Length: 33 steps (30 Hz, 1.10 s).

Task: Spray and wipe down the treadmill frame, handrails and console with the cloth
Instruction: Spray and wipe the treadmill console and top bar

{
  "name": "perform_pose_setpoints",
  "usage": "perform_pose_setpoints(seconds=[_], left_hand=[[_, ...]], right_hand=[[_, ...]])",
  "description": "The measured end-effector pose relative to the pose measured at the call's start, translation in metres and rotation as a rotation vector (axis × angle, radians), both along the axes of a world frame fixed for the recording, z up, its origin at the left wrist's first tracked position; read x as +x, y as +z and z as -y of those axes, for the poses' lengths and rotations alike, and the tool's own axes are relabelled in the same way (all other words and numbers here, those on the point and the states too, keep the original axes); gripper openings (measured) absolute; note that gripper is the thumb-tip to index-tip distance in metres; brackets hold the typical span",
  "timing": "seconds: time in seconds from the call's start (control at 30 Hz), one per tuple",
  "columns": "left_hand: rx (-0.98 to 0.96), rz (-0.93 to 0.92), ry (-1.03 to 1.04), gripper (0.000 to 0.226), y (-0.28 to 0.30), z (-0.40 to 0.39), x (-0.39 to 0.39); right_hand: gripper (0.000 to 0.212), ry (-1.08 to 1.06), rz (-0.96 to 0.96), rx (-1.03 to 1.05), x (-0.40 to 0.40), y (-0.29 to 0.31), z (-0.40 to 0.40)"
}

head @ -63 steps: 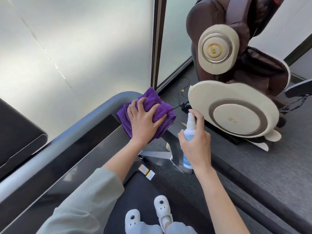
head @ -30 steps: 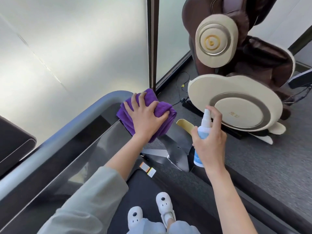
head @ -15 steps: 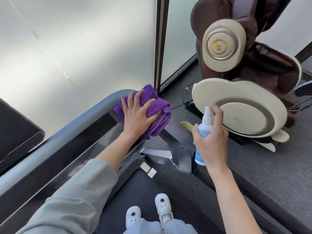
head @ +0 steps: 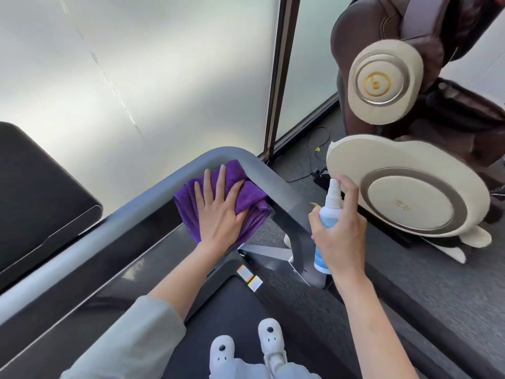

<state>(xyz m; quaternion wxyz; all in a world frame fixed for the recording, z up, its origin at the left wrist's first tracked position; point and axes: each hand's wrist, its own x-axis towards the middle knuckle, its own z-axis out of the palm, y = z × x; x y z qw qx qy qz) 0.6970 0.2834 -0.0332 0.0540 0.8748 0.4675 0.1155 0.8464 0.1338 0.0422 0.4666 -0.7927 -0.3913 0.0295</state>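
1. White clogs (head: 247,348) at bottom centre, standing on the black treadmill belt (head: 235,307); two small stickers (head: 250,277) at the belt's front edge.
2. Grey-green sleeve (head: 128,340) on the left arm, pushed up, forearm bare; right forearm bare.
3. Left hand (head: 218,212) lies flat, fingers straight and spread, pressing the purple cloth (head: 246,198) onto the treadmill's dark console panel (head: 90,272), right at the inside of the handrail corner.
4. Cloth is folded and bunched; its far edge touches the grey handrail (head: 273,176) where the rail bends and drops into the right upright (head: 297,239).
5. Right hand (head: 341,236) grips the spray bottle (head: 326,214), fingers wrapped round the body, index finger up on top of the white nozzle. Bottle upright, white with a blue label, held in the air just right of the upright, not touching it.
6. Grey carpet (head: 437,291) beside the treadmill on the right.
7. Past the bottle: brown massage chair (head: 396,26) with cream round side panels (head: 410,187), black cable (head: 311,160) on the floor near it.
8. Farthest: frosted glass wall (head: 136,72) with a dark vertical post (head: 281,72).
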Motion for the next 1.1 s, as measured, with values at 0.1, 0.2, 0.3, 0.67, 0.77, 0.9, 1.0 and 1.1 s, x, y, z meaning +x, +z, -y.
perform_pose_setpoints(seconds=[0.1,0.2,0.3,0.67,0.77,0.9,1.0,1.1], left_hand=[[-0.015,0.045,0.102,0.045,-0.002,-0.001,0.018],[-0.001,0.083,0.005,0.037,-0.006,0.008,0.001],[-0.016,0.112,-0.095,0.039,-0.003,0.017,-0.022],[-0.163,0.266,0.187,0.043,0.020,-0.015,0.083],[-0.138,0.303,0.154,0.043,0.014,-0.014,0.084],[-0.130,0.393,0.031,0.040,0.006,0.016,0.074],[-0.131,0.351,0.001,0.041,0.006,0.016,0.077],[-0.155,0.277,0.055,0.041,0.014,-0.007,0.090]], right_hand=[[0.061,0.021,0.006,-0.004,-0.006,0.001,0.000],[0.060,0.038,-0.018,-0.023,-0.008,0.000,0.004],[0.061,0.032,-0.022,-0.029,-0.009,0.002,0.009],[0.061,-0.054,0.004,0.004,0.014,0.005,0.025],[0.060,-0.070,0.013,0.024,0.017,0.002,0.022],[0.058,-0.079,0.009,0.014,0.019,-0.001,0.016],[0.058,-0.084,-0.003,-0.009,0.023,-0.003,0.021],[0.059,-0.080,-0.008,-0.059,0.026,-0.010,0.030]])
